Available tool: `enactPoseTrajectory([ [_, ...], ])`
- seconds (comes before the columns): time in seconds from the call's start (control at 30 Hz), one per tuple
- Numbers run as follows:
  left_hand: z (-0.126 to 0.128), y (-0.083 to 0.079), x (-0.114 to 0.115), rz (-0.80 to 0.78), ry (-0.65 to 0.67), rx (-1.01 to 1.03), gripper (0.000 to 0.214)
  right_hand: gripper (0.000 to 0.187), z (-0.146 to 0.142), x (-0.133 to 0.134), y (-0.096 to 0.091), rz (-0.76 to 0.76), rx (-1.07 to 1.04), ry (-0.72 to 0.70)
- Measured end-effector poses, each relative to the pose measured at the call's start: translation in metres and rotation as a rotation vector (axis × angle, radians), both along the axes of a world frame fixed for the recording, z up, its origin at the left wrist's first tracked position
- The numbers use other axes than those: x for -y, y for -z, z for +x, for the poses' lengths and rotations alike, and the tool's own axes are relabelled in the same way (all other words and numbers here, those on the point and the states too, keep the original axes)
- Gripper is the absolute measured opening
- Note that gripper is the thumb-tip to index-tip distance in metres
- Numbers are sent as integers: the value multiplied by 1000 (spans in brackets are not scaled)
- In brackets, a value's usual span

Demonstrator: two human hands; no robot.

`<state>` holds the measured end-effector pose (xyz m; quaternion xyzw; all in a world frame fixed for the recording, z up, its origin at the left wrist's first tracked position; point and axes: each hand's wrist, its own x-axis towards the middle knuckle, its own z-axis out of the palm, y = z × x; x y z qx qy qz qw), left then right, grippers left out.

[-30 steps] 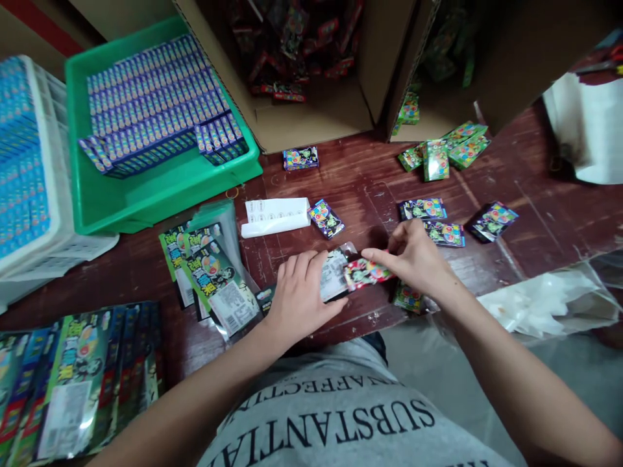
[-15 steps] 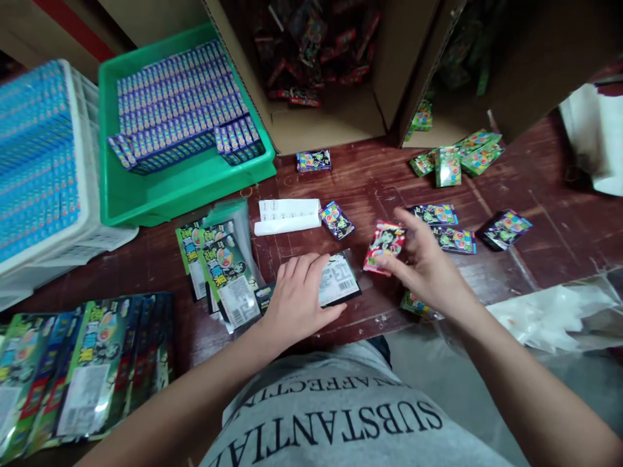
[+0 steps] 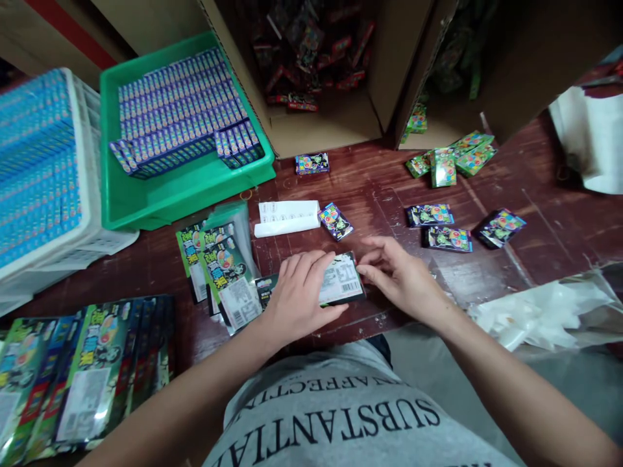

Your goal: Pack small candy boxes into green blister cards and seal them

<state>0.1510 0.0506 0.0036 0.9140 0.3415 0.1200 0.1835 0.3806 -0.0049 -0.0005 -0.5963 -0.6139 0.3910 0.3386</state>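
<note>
My left hand [image 3: 299, 288] lies over a dark printed packaging bag [image 3: 341, 280] with a white barcode label, its fingers and thumb holding the bag against the table. At the bag's right end, my right hand [image 3: 396, 279] is closed, thumb and fingertips together. A thin red edge of a small box [image 3: 355, 256] shows beside those fingertips; the rest of it is hidden by the bag and fingers. To the left of my left hand lie several more green and black printed bags [image 3: 226, 272]. A small purple-black box [image 3: 335, 221] rests just beyond the bag.
Several purple-black boxes [image 3: 446, 239] and green boxes [image 3: 443, 167] lie to the right. A green tray [image 3: 170, 198] of purple boxes and a white basket [image 3: 90, 149] of blue ones stand left. Open cartons [image 3: 326, 133] are behind. A paper strip [image 3: 287, 217] and clear plastic [image 3: 549, 308] lie nearby.
My right hand has moved left and toward me, bringing the red box to the bag's right end, where it is now mostly hidden. My left hand stays on the bag.
</note>
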Motion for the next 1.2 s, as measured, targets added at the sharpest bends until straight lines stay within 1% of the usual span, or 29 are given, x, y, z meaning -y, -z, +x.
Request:
enactPoseTrajectory([
  [0.07,1,-2,-2,3,-15,0,84,40,3,7,-6,7,-71,22],
  [0.1,0,-3,-3,3,-25,-6,84,41,12,11,-9,37,-49,40],
  [0.13,-1,-4,-4,3,-36,-16,84,44,24,17,-13,76,16,63],
  [0.17,-3,-4,-6,4,-46,-29,83,51,39,24,-16,110,112,74],
  [0.2,-5,-4,-8,6,-53,-41,82,63,55,31,-17,127,235,69],
  [0.23,-7,-4,-10,10,-54,-50,81,77,71,39,-17,115,360,23],
  [0.27,-8,-4,-12,12,-47,-56,81,88,84,48,-16,72,466,-41],
  [0.3,-10,-4,-14,11,-32,-60,82,92,93,55,-13,23,548,-99],
  [0.33,-10,-4,-15,5,-13,-63,83,91,99,61,-10,-18,601,-138],
  [0.37,-10,-5,-15,-5,10,-68,83,85,100,65,-7,-35,626,-150],
  [0.43,-7,-7,-14,-44,72,-87,84,77,93,65,-5,2,582,-142],
  [0.5,-5,-10,-11,-86,137,-105,85,80,78,57,-9,57,466,-154],
  [0.57,-3,-15,-8,-113,168,-105,86,83,62,44,-19,80,393,-203],
  [0.7,-6,-20,-1,-123,123,-68,86,85,40,22,-32,102,403,-364],
  [0.77,-8,-21,2,-120,89,-45,84,86,36,15,-33,107,391,-439],
  [0.83,-9,-20,5,-121,31,-17,85,88,34,10,-33,115,373,-467],
  [0.9,-8,-20,6,-148,-55,24,90,89,35,4,-34,129,324,-446],
  [0.97,-5,-21,7,-232,-139,98,93,84,35,-4,-35,149,241,-430],
  [1.0,-3,-21,6,-286,-174,160,89,79,34,-9,-36,159,196,-431],
  [1.07,1,-23,4,-385,-235,314,70,71,27,-21,-35,185,125,-385],
  [1.13,6,-24,1,-445,-293,457,54,69,17,-35,-31,231,54,-224],
  [1.17,7,-24,0,-464,-323,511,51,67,11,-41,-28,258,11,-128],
  [1.2,8,-24,-1,-489,-347,556,50,61,5,-46,-25,275,-31,-53],
])
